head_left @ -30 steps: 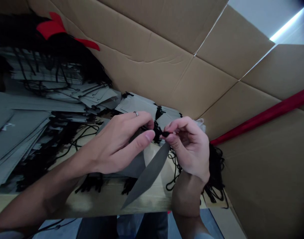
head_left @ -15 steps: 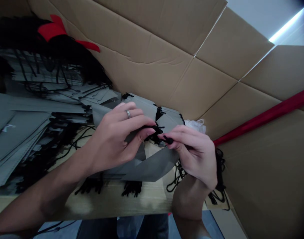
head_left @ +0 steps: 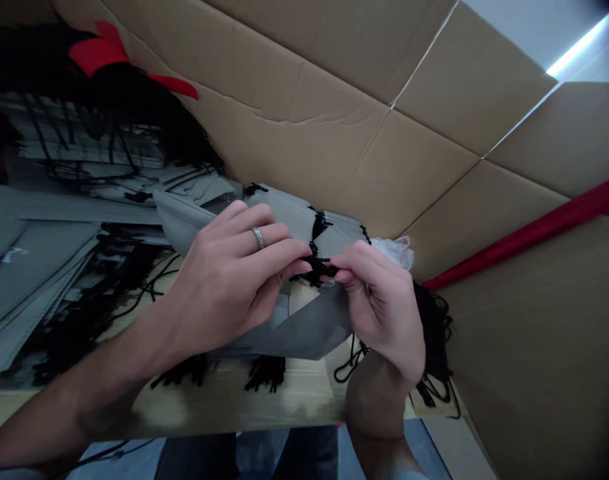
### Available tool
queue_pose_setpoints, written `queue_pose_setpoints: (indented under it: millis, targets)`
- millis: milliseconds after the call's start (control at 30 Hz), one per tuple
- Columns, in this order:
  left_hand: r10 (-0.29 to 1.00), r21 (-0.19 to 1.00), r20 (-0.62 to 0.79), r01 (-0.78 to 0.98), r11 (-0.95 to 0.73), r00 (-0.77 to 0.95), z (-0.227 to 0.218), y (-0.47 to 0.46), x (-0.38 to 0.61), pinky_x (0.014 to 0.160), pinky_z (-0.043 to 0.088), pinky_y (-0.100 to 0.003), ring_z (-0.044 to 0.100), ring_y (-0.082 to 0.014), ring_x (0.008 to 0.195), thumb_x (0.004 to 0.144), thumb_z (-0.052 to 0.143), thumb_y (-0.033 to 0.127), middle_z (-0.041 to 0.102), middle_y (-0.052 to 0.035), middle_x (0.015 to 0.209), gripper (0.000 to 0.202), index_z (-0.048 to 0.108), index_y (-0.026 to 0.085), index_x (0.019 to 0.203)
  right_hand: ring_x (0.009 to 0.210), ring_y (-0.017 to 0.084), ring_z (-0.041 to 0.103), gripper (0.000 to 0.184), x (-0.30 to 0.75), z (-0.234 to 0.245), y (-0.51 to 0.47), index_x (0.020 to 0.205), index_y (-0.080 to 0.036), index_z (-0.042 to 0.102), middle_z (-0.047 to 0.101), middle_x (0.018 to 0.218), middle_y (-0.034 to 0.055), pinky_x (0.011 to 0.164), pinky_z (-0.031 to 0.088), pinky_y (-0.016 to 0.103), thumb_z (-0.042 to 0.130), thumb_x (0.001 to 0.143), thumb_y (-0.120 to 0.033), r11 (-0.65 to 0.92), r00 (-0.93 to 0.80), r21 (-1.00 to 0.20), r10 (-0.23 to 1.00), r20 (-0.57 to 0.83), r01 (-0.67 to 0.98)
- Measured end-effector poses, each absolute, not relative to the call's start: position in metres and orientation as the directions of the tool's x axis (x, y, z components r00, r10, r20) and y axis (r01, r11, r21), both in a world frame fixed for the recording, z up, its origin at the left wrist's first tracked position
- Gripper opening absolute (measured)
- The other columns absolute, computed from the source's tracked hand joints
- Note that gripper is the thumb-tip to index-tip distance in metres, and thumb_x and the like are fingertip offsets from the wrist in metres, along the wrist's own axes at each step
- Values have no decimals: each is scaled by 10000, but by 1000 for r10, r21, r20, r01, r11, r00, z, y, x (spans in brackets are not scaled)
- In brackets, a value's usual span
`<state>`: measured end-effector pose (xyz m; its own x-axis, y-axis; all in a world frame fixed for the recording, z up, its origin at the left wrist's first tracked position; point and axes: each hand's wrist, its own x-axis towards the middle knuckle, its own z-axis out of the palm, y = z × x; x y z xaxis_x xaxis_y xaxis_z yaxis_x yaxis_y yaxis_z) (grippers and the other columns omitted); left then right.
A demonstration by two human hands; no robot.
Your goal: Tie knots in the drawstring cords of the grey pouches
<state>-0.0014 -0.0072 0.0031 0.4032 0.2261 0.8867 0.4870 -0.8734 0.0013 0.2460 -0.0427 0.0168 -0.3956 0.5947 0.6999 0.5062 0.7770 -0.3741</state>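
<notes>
In the head view my left hand (head_left: 234, 283), with a ring on one finger, pinches a short piece of black cord (head_left: 316, 265) between thumb and forefinger. My right hand (head_left: 384, 307) closes thumb and fingertips on the same black cord from the other side; the two sets of fingertips are a small gap apart. Just below them a grey sheet-like piece (head_left: 304, 337), perhaps a bag panel, curves under both hands. Its left part rises behind my left hand, and the fingers partly hide the cord.
Stacks of flat grey pieces (head_left: 49, 260) with black cord ends lie at the left. Behind them is a heap of black cords (head_left: 184, 133) with a red strap (head_left: 97, 59). Cardboard walls (head_left: 304, 87) enclose the table (head_left: 224, 407). More black cords (head_left: 434, 327) hang at the right, near clear plastic (head_left: 397, 252).
My right hand has moved slightly left and up, bringing its fingertips nearer to the left ones at the cord. The grey piece's left part now rises farther left, behind my left hand.
</notes>
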Motion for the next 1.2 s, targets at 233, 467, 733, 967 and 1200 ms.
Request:
queue_pose_setpoints:
  millis: [233, 467, 733, 967, 1200]
  targets:
    - [228, -10, 888, 512, -859, 400, 4, -8, 0, 808, 479, -444, 684, -254, 894, 1143, 720, 179, 803, -20, 907, 85, 749, 258, 1133, 849, 180, 677, 203, 247, 18, -45, 1093, -224, 774, 745, 972, 48, 739, 589, 314, 627, 1193, -126, 766, -395, -411, 619, 679, 494]
    - [215, -19, 891, 504, -863, 401, 4, -11, 0, 788, 463, -441, 671, -249, 876, 1148, 728, 187, 792, -13, 904, 87, 736, 273, 1161, 819, 180, 672, 244, 244, 19, -44, 1013, -226, 747, 734, 916, 39, 725, 574, 311, 614, 1196, -136, 763, -388, -403, 618, 684, 505]
    - [221, -8, 887, 490, -872, 406, 3, -13, 0, 798, 466, -461, 684, -266, 896, 1125, 760, 169, 789, -31, 912, 94, 746, 251, 1169, 837, 174, 666, 234, 246, 18, -44, 1026, -223, 743, 746, 941, 45, 745, 561, 307, 619, 1212, -153, 752, -368, -400, 624, 690, 525]
    - [213, -4, 892, 479, -878, 398, 5, -11, 1, 775, 449, -433, 686, -249, 874, 1136, 741, 185, 793, -15, 904, 89, 755, 270, 1162, 833, 196, 678, 274, 244, 16, -41, 1006, -235, 737, 762, 941, 52, 737, 573, 335, 596, 1241, -241, 750, -371, -410, 629, 683, 519]
    - [239, 37, 885, 449, -893, 400, 4, -12, 1, 869, 561, -412, 676, -242, 920, 1150, 741, 205, 780, -33, 943, 27, 741, 224, 1169, 824, 193, 687, 250, 251, 18, -41, 1037, -239, 773, 753, 928, 35, 733, 566, 346, 694, 1227, -381, 737, -345, -456, 652, 675, 499]
